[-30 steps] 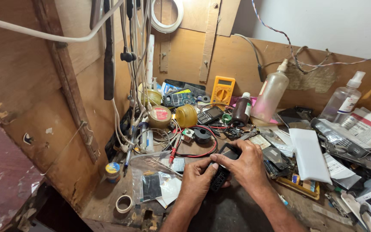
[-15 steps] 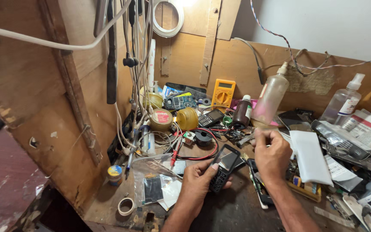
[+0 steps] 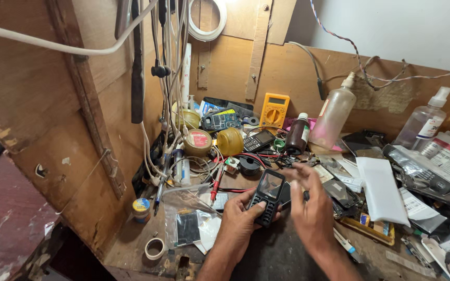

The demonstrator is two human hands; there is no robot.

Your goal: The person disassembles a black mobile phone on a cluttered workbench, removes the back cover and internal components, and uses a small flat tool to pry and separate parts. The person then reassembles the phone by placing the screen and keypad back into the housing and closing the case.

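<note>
I see the left hand [image 3: 240, 218] closed around the lower keypad end of a black keypad phone [image 3: 266, 196], thumb over the keys, probably to steady it face-up above the worktop [image 3: 287, 255]. The phone's long axis runs away from the body, its screen end pointing up and slightly right toward the yellow multimeter [image 3: 274, 110] beyond the hands. The right hand [image 3: 312, 208] hovers just right of the phone, blurred, fingers loosely curled and seemingly pinching a small dark piece, though I cannot tell what it is.
</note>
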